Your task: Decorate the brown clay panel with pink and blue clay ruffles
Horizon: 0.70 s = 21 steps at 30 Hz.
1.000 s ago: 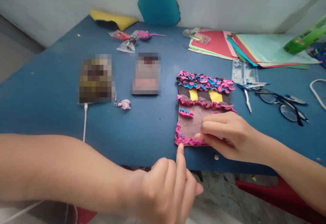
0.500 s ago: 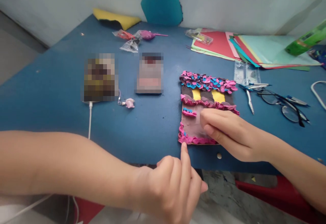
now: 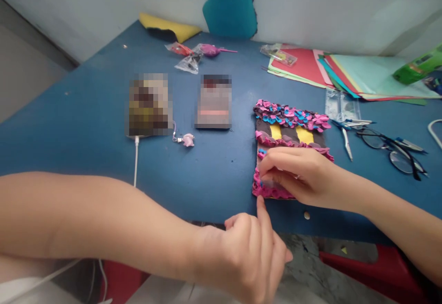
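Note:
A flat rectangular panel (image 3: 289,132) lies near the front table edge. Pink, blue and dark clay-like petals cover its top, with black and yellow blocks beneath and a ruffled pink border at the bottom. My right hand (image 3: 304,172) is over the panel's lower part, thumb and fingers pinched at the left border; whatever is between the fingertips is hidden. Below it, my left hand (image 3: 250,248) stretches its index finger to the panel's lower left corner, the other fingers loosely bent, with nothing visible in it. The right hand hides much of the panel's lower middle.
Left of the panel lie two blurred phone-like items, one with a cable (image 3: 136,161) and a pink charm (image 3: 188,140). To the right are glasses (image 3: 397,149), a compass (image 3: 347,140) and a clear case (image 3: 341,105). Coloured sheets (image 3: 366,71) lie behind.
My right hand has moved left across the panel to its lower left border. The left index finger stays at the corner. The whole scene has shifted slightly right in view.

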Each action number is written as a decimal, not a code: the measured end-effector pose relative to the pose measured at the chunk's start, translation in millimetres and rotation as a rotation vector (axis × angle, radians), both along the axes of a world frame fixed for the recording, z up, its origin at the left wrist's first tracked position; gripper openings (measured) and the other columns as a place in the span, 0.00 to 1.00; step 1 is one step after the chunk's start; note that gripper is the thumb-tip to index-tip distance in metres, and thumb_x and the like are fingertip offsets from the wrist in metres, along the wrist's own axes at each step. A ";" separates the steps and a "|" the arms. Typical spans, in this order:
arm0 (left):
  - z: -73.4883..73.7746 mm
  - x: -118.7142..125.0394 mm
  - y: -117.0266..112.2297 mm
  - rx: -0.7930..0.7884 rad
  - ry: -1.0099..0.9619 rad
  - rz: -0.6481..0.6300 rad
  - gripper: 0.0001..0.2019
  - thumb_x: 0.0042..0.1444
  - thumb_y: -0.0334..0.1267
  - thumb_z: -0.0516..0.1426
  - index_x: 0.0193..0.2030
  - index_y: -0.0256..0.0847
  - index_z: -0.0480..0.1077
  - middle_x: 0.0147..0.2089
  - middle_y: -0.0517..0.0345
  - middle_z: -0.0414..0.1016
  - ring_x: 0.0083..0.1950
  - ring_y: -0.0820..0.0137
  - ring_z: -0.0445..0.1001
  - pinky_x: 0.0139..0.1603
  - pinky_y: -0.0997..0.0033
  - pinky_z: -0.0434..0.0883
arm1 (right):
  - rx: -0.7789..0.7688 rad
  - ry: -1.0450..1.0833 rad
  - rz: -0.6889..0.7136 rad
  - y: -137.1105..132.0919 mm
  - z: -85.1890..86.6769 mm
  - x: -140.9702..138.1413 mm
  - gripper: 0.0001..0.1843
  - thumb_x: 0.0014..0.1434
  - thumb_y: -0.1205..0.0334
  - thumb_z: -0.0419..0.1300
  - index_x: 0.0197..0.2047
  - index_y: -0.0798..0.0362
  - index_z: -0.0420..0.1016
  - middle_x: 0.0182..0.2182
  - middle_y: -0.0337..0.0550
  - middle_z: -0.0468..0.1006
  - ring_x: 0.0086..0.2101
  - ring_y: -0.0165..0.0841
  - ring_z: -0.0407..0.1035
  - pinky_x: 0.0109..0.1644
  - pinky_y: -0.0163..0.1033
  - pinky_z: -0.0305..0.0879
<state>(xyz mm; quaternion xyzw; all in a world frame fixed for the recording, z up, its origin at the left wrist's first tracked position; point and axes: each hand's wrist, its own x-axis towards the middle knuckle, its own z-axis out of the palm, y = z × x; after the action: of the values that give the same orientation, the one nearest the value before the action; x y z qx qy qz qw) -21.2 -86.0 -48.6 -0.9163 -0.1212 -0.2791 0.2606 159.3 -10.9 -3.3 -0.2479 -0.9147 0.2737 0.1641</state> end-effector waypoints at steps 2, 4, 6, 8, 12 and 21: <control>-0.5 -0.2 1.3 0.021 -0.003 -0.024 0.21 0.59 0.47 0.55 0.23 0.31 0.71 0.27 0.39 0.80 0.15 0.72 0.66 0.13 0.72 0.51 | 0.068 0.004 0.003 -0.1 -5.3 1.6 0.08 0.64 0.73 0.48 0.35 0.55 0.65 0.28 0.41 0.72 0.29 0.26 0.64 0.32 0.30 0.60; -1.1 0.3 0.8 0.007 -0.008 -0.006 0.21 0.59 0.47 0.55 0.23 0.31 0.71 0.27 0.38 0.80 0.15 0.72 0.67 0.13 0.72 0.52 | 0.156 0.007 -0.019 -1.7 -9.8 3.0 0.10 0.65 0.70 0.48 0.31 0.54 0.63 0.23 0.38 0.67 0.25 0.27 0.59 0.29 0.31 0.56; -1.7 1.1 -1.0 -0.025 -0.014 0.029 0.21 0.59 0.47 0.56 0.23 0.30 0.72 0.28 0.37 0.80 0.16 0.71 0.67 0.13 0.71 0.53 | 0.218 0.003 -0.038 -4.2 -11.2 3.2 0.13 0.66 0.68 0.46 0.28 0.52 0.58 0.21 0.36 0.61 0.23 0.28 0.53 0.27 0.34 0.51; -2.0 2.0 -2.8 -0.032 -0.013 0.035 0.21 0.58 0.47 0.56 0.24 0.30 0.72 0.28 0.37 0.80 0.16 0.70 0.68 0.13 0.70 0.54 | 0.222 -0.029 -0.024 -6.5 -8.7 2.1 0.12 0.65 0.69 0.44 0.28 0.52 0.56 0.23 0.37 0.60 0.24 0.29 0.52 0.27 0.35 0.50; -1.8 2.9 -3.7 -0.030 -0.005 0.036 0.21 0.58 0.47 0.56 0.24 0.30 0.72 0.28 0.38 0.80 0.16 0.70 0.68 0.13 0.70 0.53 | 0.164 -0.147 0.004 -8.2 0.1 -0.8 0.10 0.64 0.69 0.42 0.33 0.54 0.60 0.29 0.44 0.65 0.28 0.31 0.56 0.30 0.36 0.55; -3.1 1.5 -3.6 -0.050 -0.006 0.023 0.18 0.58 0.46 0.56 0.25 0.32 0.71 0.27 0.42 0.80 0.17 0.69 0.69 0.14 0.69 0.54 | 0.323 -0.229 0.034 -14.7 -2.6 -1.6 0.10 0.57 0.76 0.46 0.38 0.57 0.65 0.33 0.50 0.69 0.33 0.36 0.61 0.30 0.37 0.60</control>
<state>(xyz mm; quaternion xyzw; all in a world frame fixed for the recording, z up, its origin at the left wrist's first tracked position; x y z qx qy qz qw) -19.8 -89.6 -51.7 -0.9201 -0.1393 -0.2759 0.2406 157.7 -25.7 -5.9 -0.2324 -0.9634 0.0963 0.0921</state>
